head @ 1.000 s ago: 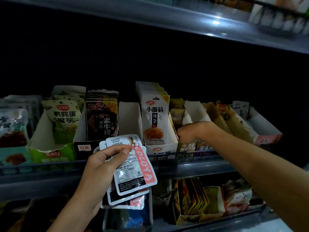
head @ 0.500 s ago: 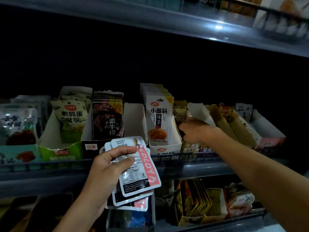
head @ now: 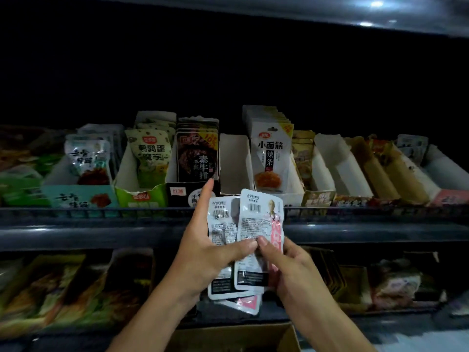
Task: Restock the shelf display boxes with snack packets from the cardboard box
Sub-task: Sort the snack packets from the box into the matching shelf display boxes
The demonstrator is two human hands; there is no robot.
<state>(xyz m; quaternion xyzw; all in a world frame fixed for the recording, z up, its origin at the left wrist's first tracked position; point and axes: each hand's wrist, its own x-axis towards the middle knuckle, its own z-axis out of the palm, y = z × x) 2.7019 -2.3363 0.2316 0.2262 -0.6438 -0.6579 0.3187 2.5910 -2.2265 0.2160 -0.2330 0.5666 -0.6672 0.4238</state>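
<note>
- Below the shelf rail (head: 127,214), just in front of it, I have my left hand (head: 203,255) clasping a fanned stack of snack packets (head: 253,224), thumb curled over their faces, forefinger pointing up; my right hand (head: 291,270) pinches the front packet at its lower half
- Risk as I judge it: the packets look slick and are only fanned, so peeling 1 off could drag a neighbour loose and drop it below the rail; a loose thumb would cause that
- Risk: above the rail, the empty white display box (head: 233,166) stands between the black packets' box (head: 177,193) and the orange noodle packets (head: 271,158); a packet pushed in tilted could catch its wall or land in the wrong box
- Count: 2 hands; at least 3 packets in the stack, 2 plain and a pink corner under them; I cannot tell if more hide behind
- Count above the rail: 1 empty box beside the stack, 2 more white empties further right; stocked boxes are too dim to count surely
- Well below the rail, 1 cardboard box (head: 241,336) shows its rim
</note>
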